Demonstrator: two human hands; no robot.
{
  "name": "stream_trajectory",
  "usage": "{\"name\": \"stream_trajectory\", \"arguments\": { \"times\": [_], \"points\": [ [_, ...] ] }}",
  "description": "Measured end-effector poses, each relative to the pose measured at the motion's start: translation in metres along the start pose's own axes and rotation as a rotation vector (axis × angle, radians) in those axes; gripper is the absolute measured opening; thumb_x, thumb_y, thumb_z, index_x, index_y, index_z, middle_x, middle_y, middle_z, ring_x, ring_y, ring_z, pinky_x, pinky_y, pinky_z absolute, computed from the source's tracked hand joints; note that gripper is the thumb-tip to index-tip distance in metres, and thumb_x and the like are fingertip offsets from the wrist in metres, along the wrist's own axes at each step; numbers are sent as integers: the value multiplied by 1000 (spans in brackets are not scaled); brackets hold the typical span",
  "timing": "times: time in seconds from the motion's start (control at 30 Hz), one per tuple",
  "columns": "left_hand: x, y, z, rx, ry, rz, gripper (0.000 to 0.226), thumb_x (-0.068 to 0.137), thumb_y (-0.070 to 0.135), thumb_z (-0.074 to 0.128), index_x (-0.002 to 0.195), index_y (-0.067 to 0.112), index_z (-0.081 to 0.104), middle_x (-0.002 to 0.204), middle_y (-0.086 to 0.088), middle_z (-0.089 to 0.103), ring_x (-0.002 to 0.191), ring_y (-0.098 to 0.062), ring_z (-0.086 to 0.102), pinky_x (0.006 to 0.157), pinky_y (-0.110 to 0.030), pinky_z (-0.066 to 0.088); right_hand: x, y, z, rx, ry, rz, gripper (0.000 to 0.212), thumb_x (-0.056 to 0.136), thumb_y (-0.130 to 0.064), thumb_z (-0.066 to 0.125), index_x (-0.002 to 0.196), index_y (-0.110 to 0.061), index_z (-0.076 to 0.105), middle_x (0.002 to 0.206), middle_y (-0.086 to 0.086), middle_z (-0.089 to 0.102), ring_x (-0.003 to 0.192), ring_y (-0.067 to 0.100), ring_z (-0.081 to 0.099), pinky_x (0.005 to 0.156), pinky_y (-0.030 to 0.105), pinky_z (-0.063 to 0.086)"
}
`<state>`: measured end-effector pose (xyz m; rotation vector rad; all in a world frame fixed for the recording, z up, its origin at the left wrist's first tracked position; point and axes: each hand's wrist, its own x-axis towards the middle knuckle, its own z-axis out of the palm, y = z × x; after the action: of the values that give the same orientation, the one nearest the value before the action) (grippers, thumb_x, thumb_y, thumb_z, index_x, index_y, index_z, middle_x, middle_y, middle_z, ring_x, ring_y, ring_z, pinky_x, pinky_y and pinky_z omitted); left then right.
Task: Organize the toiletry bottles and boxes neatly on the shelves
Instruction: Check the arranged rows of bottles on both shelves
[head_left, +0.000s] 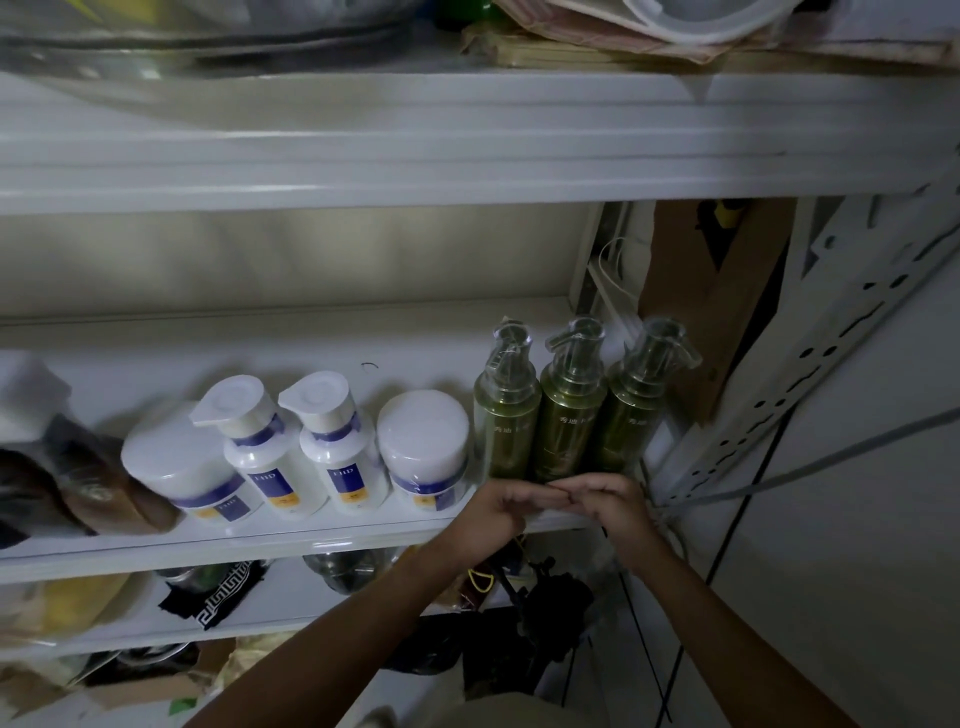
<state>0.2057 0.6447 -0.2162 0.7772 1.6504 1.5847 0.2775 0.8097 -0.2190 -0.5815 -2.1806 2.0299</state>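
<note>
**Both hands meet at the foot of three green bottles on the middle shelf**

Head view: the middle shelf (260, 545) carries a row of toiletries near its front edge. At the right end three green pump bottles stand upright and touch side by side: the left green bottle (506, 421), the middle green bottle (569, 415) and the right green bottle (631, 415), each with a clear pump head. Just to their left stands a white jar (423, 447) with a blue band. Further left come two white pump bottles (343, 457) (270, 462) with blue labels, and then a larger white jar (176, 467). At the far left, brown bottles (104, 488) lie tipped over and blurred.

The left hand (506, 506) and the right hand (605, 501) reach up from below and meet fingertip to fingertip in front of the bases of the green bottles. The left hand's fingers lie fairly straight along the shelf edge, against the foot of the left and middle green bottles, and grip nothing. The right hand's fingers are bent at the knuckles before the right green bottle; I cannot tell whether they hold it.

Above runs the upper shelf (363, 156). Below, a black patterned cloth (223, 587) lies on the lower shelf. At the right stands a perforated metal upright (810, 364), with a grey cable (831, 462) beside it.
</note>
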Motion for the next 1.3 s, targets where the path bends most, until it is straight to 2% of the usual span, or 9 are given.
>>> {"name": "stream_trajectory", "arguments": {
  "times": [0.13,0.3,0.4,0.53,0.7,0.9,1.1,1.23,1.3],
  "points": [
    [0,2,1,33,23,-7,64,66,-27,34,120,-4,62,121,-18,64,121,-18,57,105,-26,41,2,-4,2,24,6,36,39,79,19,44,87,-5,73,76,-1,75,78,10,70,68,17,53],
    [-6,-2,-4,-11,39,8,59,65,-22,35,114,-6,65,115,-20,67,118,-22,60,106,-34,42,-1,0,10,1,-15,30,45,80,21,41,86,-11,73,80,2,74,80,12,70,72,22,54],
    [-15,-3,-13,-45,105,-4,49,73,-24,38,107,-5,68,108,-17,70,111,-20,64,100,-28,46,-4,-4,25,12,-56,29,42,83,17,43,87,-12,72,81,0,73,79,9,70,69,19,54],
    [-21,-3,-17,-73,116,2,53,72,-30,34,108,-8,67,103,-8,72,109,-20,65,95,-23,47,-4,-7,34,23,-80,30,38,86,13,44,89,-11,73,82,0,75,82,11,70,70,17,52],
    [-18,-6,-16,-95,145,-9,53,74,-29,37,103,1,70,105,-11,72,110,-22,64,99,-30,47,-5,-8,35,36,-54,41,38,86,13,43,90,-10,73,89,6,74,87,16,70,74,19,53],
    [-30,-11,-26,-48,149,12,56,69,-32,34,105,-7,68,108,-17,70,112,-23,63,101,-32,47,-11,-13,45,39,-113,43,41,82,18,42,91,-9,72,82,-3,74,82,8,70,69,15,52],
    [-45,-10,-40,-80,207,9,61,67,-34,33,105,-2,69,109,-19,69,111,-27,63,103,-38,46,-9,-14,66,19,-154,37,39,83,16,41,103,0,69,95,11,72,88,14,70,74,17,52],
    [-50,-7,-42,-91,222,4,60,68,-33,34,105,0,69,109,-19,69,112,-27,63,104,-39,45,-10,-19,71,14,-154,40,37,85,14,42,103,-2,69,92,11,72,81,6,70,69,12,50],
    [-55,-7,-44,-83,217,8,58,69,-32,34,104,-3,69,108,-20,69,111,-28,63,103,-39,45,-12,-19,75,21,-166,43,38,84,15,42,100,-5,70,93,12,72,84,9,70,73,16,53]
  ]
}}
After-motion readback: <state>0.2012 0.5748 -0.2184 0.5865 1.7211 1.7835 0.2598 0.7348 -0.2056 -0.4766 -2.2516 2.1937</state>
